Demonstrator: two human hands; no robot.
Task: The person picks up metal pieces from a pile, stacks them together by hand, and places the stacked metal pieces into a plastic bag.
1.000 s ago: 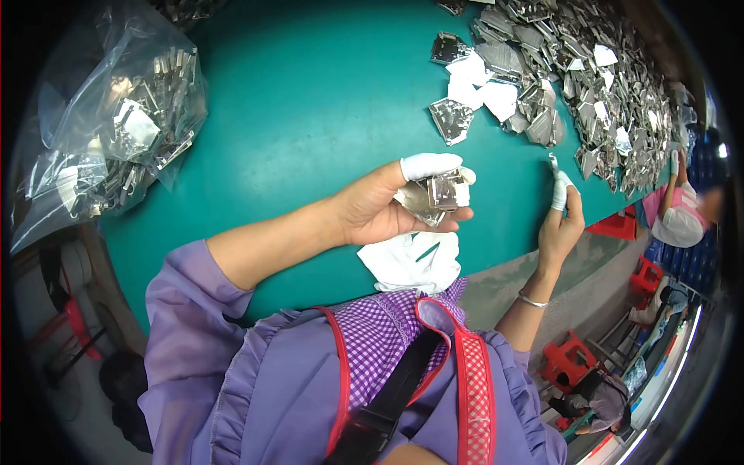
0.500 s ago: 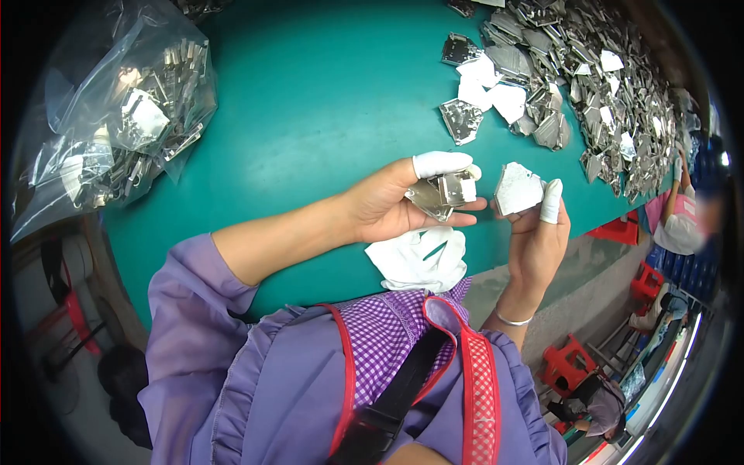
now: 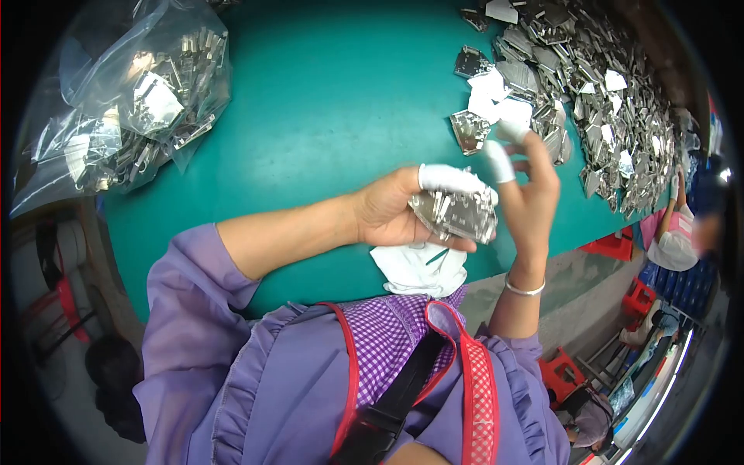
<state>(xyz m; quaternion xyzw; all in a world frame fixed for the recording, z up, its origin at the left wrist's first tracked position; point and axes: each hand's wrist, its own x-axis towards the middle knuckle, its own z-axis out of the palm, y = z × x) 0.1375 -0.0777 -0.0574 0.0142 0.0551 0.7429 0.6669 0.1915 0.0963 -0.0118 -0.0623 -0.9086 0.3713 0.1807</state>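
My left hand [image 3: 395,211], with a white cover on its thumb, is closed around shiny metal plates [image 3: 459,214] that have small tabs and raised details. How many plates lie in the grip cannot be told. My right hand [image 3: 530,182] is stretched over the table with thumb and forefinger apart, both in white covers, and nothing shows between them. Its forefinger is at the near edge of a bright metal plate [image 3: 515,110] beside the loose pieces. Another tabbed plate [image 3: 470,130] lies just left of it.
A large heap of metal plates [image 3: 620,147] covers the right of the green table [image 3: 333,93]. At left lies a clear plastic bag [image 3: 167,108] with similar pieces. White gloves [image 3: 422,270] rest at the near edge. Red stools [image 3: 559,373] and other people are at right.
My right hand has moved forward to the loose plates, and the pale plate it held is no longer in it. The plates in my left hand have turned to show a broad, tabbed face.
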